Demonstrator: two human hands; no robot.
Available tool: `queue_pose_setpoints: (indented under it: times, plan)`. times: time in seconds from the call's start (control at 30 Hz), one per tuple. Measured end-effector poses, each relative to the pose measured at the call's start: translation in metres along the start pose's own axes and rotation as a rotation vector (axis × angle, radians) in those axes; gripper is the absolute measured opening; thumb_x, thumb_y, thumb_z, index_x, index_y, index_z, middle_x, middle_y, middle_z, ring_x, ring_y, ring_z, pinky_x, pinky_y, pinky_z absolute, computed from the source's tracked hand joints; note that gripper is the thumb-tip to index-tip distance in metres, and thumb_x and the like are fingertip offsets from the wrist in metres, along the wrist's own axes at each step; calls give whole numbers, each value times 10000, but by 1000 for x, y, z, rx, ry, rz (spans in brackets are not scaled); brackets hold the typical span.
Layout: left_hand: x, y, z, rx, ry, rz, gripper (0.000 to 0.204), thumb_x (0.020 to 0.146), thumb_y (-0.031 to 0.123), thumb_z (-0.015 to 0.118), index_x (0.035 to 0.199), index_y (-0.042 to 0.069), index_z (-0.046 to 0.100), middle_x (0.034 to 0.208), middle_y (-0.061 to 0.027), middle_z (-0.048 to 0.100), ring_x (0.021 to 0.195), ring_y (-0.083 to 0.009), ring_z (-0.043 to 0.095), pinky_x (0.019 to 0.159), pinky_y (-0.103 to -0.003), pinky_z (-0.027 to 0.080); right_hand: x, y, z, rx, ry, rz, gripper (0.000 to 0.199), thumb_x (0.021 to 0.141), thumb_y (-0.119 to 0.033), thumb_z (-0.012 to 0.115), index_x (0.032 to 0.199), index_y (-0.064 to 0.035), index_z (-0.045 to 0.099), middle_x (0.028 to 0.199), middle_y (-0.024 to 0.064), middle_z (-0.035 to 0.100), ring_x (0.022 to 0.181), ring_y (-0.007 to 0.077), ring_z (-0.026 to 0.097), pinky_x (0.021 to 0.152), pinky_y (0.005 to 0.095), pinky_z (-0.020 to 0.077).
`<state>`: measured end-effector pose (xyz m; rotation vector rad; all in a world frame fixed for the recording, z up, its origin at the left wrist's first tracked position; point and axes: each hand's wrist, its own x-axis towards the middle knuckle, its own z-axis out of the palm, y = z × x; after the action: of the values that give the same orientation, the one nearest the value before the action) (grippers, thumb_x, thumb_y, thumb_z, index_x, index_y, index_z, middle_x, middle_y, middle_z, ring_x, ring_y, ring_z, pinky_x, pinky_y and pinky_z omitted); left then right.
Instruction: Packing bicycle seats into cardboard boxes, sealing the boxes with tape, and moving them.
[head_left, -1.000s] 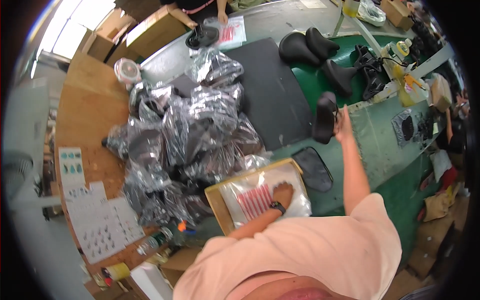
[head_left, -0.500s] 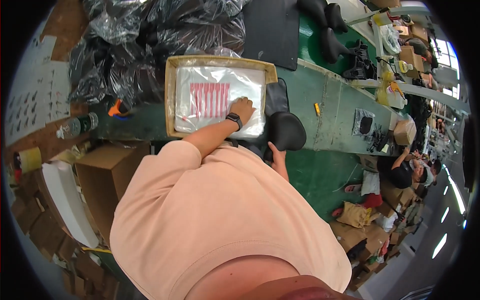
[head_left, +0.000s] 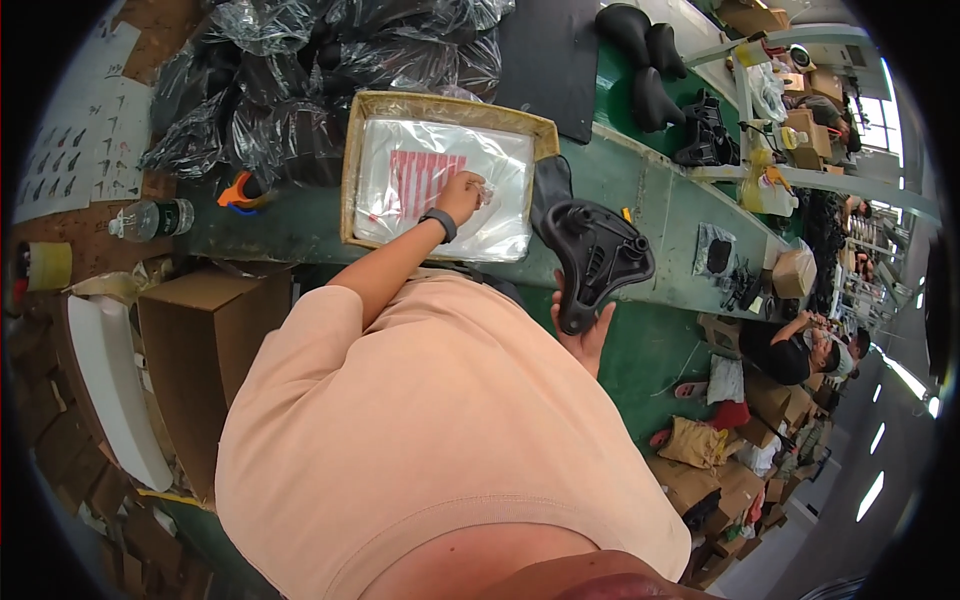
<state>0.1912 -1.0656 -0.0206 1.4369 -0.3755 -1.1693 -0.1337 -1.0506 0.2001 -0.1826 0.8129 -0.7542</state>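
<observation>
My left hand (head_left: 462, 198) is over a stack of clear plastic bags (head_left: 505, 225) with red printing. Its fingers are closed, pinching crumpled film of the top bag near the middle of the stack. The bags lie flat in a shallow cardboard box (head_left: 350, 165) on the bench. In my right hand (head_left: 590, 345) is a black bicycle saddle (head_left: 600, 255), gripped by its narrow nose. The saddle's underside faces up, showing its ribbed base, and its wide end points away from me. Part of my right hand is hidden behind the nose.
Saddles wrapped in clear plastic (head_left: 270, 110) are heaped at the far left. More black saddles (head_left: 650, 100) lie at the far right of the green bench (head_left: 670, 230). An orange tape dispenser (head_left: 238, 190) and a plastic bottle (head_left: 150, 220) are left of the box. Other people work at right.
My right hand has raised the saddle, and its underside now faces up instead of its smooth top. My left hand has moved slightly left and gone from lying flat to pinching the film.
</observation>
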Motion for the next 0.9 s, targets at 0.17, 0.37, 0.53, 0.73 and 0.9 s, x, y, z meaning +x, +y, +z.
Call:
queue_pose_setpoints:
  times: [0.17, 0.37, 0.53, 0.73, 0.9]
  plan:
    - [-43, 70, -40, -132, -44, 14, 178, 1080, 154, 650, 1097, 3, 743, 971, -81, 780, 898, -166, 743, 802, -317, 599, 85, 31, 27, -34, -368, 140, 707, 1061, -304, 659, 1643, 10, 411, 1677, 201, 477, 1099, 324, 726, 837, 428, 621]
    - [-111, 128, -66, 351, -239, 335, 204, 1071, 95, 621, 1126, -57, 746, 980, -114, 795, 968, -218, 757, 911, -363, 586, 138, 80, 96, -187, -511, 526, 632, 994, -232, 649, 1522, 95, 534, 1458, 363, 602, 1300, 417, 649, 1003, 462, 635]
    - [-172, 152, -127, -432, -23, 100, 169, 1101, 90, 590, 1166, 4, 720, 1191, -95, 781, 1069, -237, 742, 995, -399, 594, 138, 108, 150, -139, -519, 598, 538, 964, -198, 690, 1421, 71, 602, 1329, 211, 669, 1129, 342, 629, 906, 428, 592]
    - [-195, 191, -164, -1328, 79, 292, 152, 1119, 170, 603, 1116, 48, 694, 1077, -85, 743, 1028, -186, 705, 1050, -382, 560, 98, 120, 188, 38, -639, 474, 606, 900, -179, 766, 1473, -58, 612, 1413, 83, 643, 1144, 295, 580, 901, 393, 541]
    - [-180, 206, -234, -1071, -124, 498, 219, 1110, 273, 644, 1076, 65, 704, 994, -25, 704, 860, -106, 606, 777, -317, 495, 77, 87, 200, -290, -745, 188, 840, 847, -237, 830, 1586, -26, 490, 1587, 125, 550, 1132, 289, 626, 898, 405, 540]
